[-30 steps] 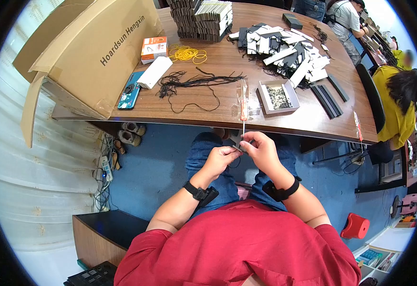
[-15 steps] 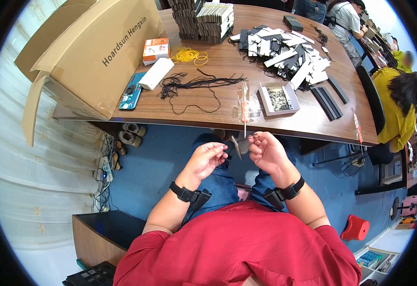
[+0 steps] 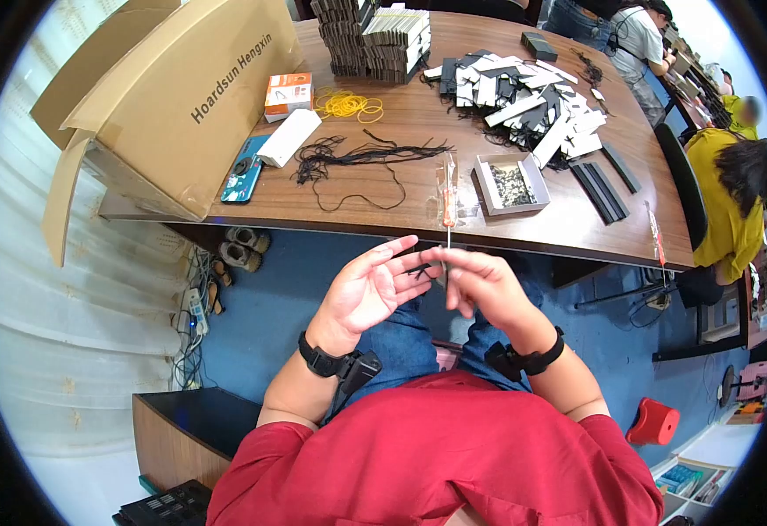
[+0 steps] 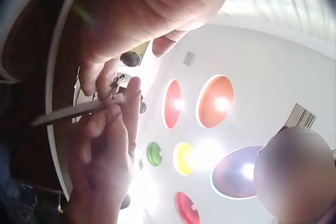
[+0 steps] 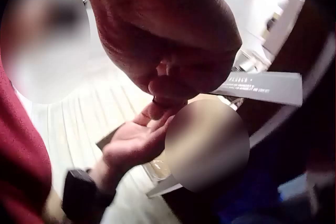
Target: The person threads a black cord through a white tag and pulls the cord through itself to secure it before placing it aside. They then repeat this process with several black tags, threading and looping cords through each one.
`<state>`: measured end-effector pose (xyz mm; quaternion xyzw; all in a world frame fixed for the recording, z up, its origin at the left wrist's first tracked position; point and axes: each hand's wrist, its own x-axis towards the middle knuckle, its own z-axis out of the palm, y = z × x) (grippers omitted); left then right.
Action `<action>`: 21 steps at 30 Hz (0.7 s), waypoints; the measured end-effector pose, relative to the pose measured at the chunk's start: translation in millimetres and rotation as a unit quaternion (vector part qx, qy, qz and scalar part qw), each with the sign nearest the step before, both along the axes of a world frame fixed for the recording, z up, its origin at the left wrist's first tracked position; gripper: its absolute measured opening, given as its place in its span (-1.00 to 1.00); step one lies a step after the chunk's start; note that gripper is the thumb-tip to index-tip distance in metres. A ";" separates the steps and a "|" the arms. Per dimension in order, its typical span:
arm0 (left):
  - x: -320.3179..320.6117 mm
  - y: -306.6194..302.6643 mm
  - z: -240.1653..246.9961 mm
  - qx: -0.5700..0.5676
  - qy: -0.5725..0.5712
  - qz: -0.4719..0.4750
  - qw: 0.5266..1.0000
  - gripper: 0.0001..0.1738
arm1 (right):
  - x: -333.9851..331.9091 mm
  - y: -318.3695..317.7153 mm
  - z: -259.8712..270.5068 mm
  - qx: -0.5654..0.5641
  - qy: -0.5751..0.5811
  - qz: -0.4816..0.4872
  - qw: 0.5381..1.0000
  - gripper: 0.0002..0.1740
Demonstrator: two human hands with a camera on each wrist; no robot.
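Palm up, the left hand (image 3: 357,294) has its fingers extended toward the other hand, a short black cord (image 3: 420,271) lying by its fingertips. The right hand (image 3: 488,289) pinches a thin grey tag (image 4: 68,112), seen nearly edge-on in the left wrist view. In the right wrist view, the tag (image 5: 268,88) shows small pale print and sticks out beside the right hand (image 5: 168,29). Fingertips of the two hands meet or nearly meet; exact contact is unclear. Both hands are above the lap, just off the table edge.
On the table (image 3: 357,209) are a carton (image 3: 199,105), a phone (image 3: 245,175), black cords (image 3: 366,153), a small box of bits (image 3: 510,184), a tag pile (image 3: 524,96) and dark strips (image 3: 600,193). An orange-handled tool (image 3: 449,206) overhangs the edge.
The hands parted from their shared hold on the tag, then came back together. The left hand has turned palm up and spread its fingers; the right keeps the tag.
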<state>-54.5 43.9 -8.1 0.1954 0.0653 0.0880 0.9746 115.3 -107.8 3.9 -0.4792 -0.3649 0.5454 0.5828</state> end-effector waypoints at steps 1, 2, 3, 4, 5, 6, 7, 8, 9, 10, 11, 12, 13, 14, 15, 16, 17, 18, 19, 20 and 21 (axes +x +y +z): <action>2.4 -2.8 3.3 -0.001 0.006 -0.002 1.000 -0.47 | -15.2 3.2 6.5 -0.003 -0.151 -0.068 0.986 -0.66; 3.9 -4.1 0.2 0.007 0.005 -0.003 1.000 -0.43 | -16.0 5.0 3.9 0.083 -0.332 -0.097 0.935 -0.66; 5.4 -5.6 -1.9 0.007 0.007 -0.002 1.000 -0.43 | -15.1 6.5 1.1 0.166 -0.498 -0.122 0.842 -0.66; 6.8 -7.1 -3.8 0.008 0.010 0.000 1.000 -0.42 | -13.9 6.4 1.2 0.154 -0.540 -0.127 0.817 -0.67; 8.0 -9.2 -4.7 0.008 0.012 0.002 1.000 -0.42 | -12.7 6.0 1.4 0.141 -0.581 -0.131 0.791 -0.67; 9.2 -12.6 -4.0 0.014 0.032 0.012 0.999 -0.43 | -11.9 5.3 1.2 0.128 -0.620 -0.135 0.763 -0.66; 10.1 -14.4 -0.5 0.010 0.035 0.010 0.999 -0.49 | -11.5 4.5 -1.6 0.134 -0.623 -0.144 0.757 -0.70; 11.0 -16.4 4.5 0.005 0.037 0.008 0.999 -0.54 | -11.4 3.6 -6.8 0.140 -0.626 -0.154 0.752 -0.73; 11.2 -17.7 6.9 0.000 0.040 0.006 0.999 -0.59 | -11.4 2.4 -10.9 0.146 -0.628 -0.162 0.747 -0.76; 11.1 -16.5 3.3 0.017 0.029 -0.007 0.999 -0.55 | -11.5 1.3 -13.1 0.104 -0.523 -0.155 0.832 -0.80; 10.7 -14.0 -4.2 0.034 0.018 -0.020 0.999 -0.51 | -11.5 0.1 -15.0 0.060 -0.407 -0.144 0.900 -0.84; 9.8 -12.4 -9.1 0.051 0.008 -0.033 0.998 -0.47 | -11.4 -0.7 -14.2 0.015 -0.283 -0.131 0.950 -0.87; 8.4 -11.7 -11.9 0.110 0.039 -0.024 0.993 -0.46 | -6.7 -2.3 -4.3 -0.055 -0.203 -0.112 0.971 -0.84; 7.1 -11.5 -13.4 0.168 0.070 -0.015 0.983 -0.45 | 0.8 -2.6 0.9 -0.087 -0.158 -0.094 0.979 -0.84; 6.5 -12.1 -15.3 0.226 0.100 -0.007 0.969 -0.44 | 7.2 -3.9 3.4 -0.120 -0.112 -0.077 0.983 -0.84; 6.3 -15.0 -19.6 0.251 0.171 0.034 0.952 -0.36 | 9.6 -5.0 2.6 -0.081 -0.042 -0.067 0.994 -0.83; 10.6 -18.8 -22.3 0.347 0.139 0.064 0.925 -0.33 | 11.8 -5.3 4.2 -0.067 -0.026 -0.058 0.996 -0.83; 17.8 -25.7 -25.5 0.439 0.105 0.095 0.887 -0.30 | 14.0 -4.9 6.7 -0.054 -0.010 -0.048 0.997 -0.83; 25.7 -32.8 -30.1 0.525 0.070 0.125 0.839 -0.28 | 15.8 -3.5 8.6 -0.041 0.007 -0.038 0.998 -0.82; 34.9 -37.6 -44.6 0.472 0.010 0.116 0.874 -0.18 | 16.7 -1.3 9.3 -0.034 0.022 -0.043 0.998 -0.82; 42.7 -47.6 -46.9 0.480 -0.027 0.181 0.858 -0.29 | 17.7 -0.6 13.8 -0.038 0.001 -0.037 0.999 -0.82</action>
